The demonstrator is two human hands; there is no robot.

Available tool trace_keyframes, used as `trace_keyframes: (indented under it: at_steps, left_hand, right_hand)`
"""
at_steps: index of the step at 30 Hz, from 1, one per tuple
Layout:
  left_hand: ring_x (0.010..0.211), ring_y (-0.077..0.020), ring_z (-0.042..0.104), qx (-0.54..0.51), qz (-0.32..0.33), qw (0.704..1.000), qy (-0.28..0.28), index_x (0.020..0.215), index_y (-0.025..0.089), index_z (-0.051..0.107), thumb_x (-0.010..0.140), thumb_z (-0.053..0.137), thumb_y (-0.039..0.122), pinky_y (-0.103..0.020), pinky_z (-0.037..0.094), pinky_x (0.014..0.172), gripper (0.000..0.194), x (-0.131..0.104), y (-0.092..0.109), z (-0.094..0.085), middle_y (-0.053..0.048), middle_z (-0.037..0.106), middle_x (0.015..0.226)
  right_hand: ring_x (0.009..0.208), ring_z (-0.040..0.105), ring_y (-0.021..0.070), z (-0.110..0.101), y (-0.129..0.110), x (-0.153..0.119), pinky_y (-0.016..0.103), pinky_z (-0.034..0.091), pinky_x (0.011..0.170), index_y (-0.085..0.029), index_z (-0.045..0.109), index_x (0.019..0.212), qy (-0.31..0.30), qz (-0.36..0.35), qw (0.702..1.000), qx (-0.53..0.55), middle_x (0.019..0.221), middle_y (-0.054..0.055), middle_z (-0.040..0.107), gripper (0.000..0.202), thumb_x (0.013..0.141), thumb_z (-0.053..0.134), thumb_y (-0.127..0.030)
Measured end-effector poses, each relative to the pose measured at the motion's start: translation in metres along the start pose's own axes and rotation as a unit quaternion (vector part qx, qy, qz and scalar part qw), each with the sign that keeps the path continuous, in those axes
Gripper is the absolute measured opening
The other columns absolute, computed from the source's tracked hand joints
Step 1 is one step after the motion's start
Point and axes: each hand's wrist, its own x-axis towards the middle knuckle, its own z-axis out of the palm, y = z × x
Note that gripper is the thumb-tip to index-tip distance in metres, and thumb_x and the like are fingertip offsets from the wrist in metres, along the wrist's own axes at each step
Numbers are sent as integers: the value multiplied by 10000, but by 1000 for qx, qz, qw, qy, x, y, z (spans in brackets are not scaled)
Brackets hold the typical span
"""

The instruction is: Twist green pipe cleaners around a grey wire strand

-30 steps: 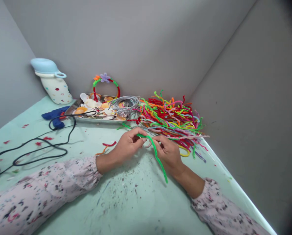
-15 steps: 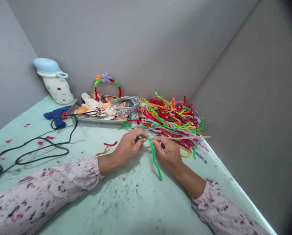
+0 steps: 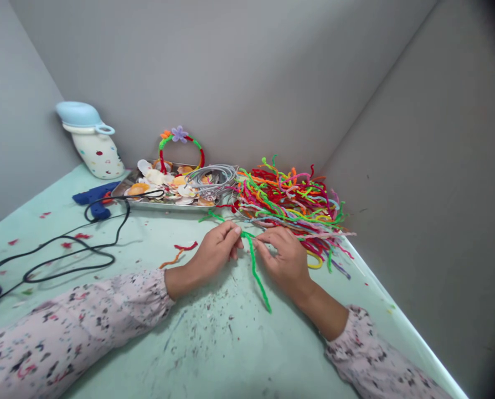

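A fuzzy green pipe cleaner is bent between my two hands, its long tail hanging down toward the table. My left hand pinches it between thumb and forefinger near the bend. From the other side my right hand is closed, thumb and forefinger pinched at the short end just right of the bend. Another green end shows beyond my left hand; whether it joins the held piece is hidden. Right behind my hands lies a heap of many-coloured pipe cleaners.
A metal tray holds shells, with a coil of grey wire on its right part. A flower-trimmed hoop stands at its back. Leftward are a blue glue gun, its black cable and a bottle. Walls rise behind and right.
My left hand has shifted slightly left along the pipe cleaner, baring the bend. The hanging tail has swung a little left and lower. My right hand has barely moved.
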Motion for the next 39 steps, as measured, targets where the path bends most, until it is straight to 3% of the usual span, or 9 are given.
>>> trace_keyframes:
  at_steps: [5, 9, 17, 39]
  left_hand:
    - [488, -85, 468, 2, 3, 1000, -2, 743, 170, 516, 907, 413, 434, -211, 357, 497, 328, -1, 1, 1, 18, 558, 624]
    - [484, -86, 443, 18, 5, 1000, -24, 716, 170, 508, 910, 407, 438, -215, 337, 485, 346, -5, 4, 2, 34, 505, 586]
    - [523, -98, 434, 61, 4, 998, -33, 694, 171, 512, 929, 365, 450, -230, 336, 523, 394, -5, 1, 2, 25, 498, 592]
    - [441, -84, 401, 15, -28, 998, -49, 685, 165, 521, 900, 358, 534, -215, 301, 440, 457, -6, 7, 4, 26, 494, 538]
  right_hand:
    - [908, 571, 227, 0, 2, 2, 405, 430, 818, -220, 660, 964, -7, -43, 999, -9, 921, 52, 690, 146, 830, 610, -246]
    - [882, 559, 212, 2, 3, 1, 392, 441, 808, -227, 643, 991, -11, -57, 998, 32, 908, 39, 684, 170, 833, 588, -194]
    - [837, 560, 204, 3, 2, 0, 384, 456, 787, -240, 634, 976, -19, -59, 995, 75, 858, 26, 669, 177, 839, 564, -153]
    - [822, 579, 193, 3, 3, -2, 358, 462, 764, -228, 619, 947, -14, -47, 994, 94, 860, 33, 663, 127, 862, 545, -171]
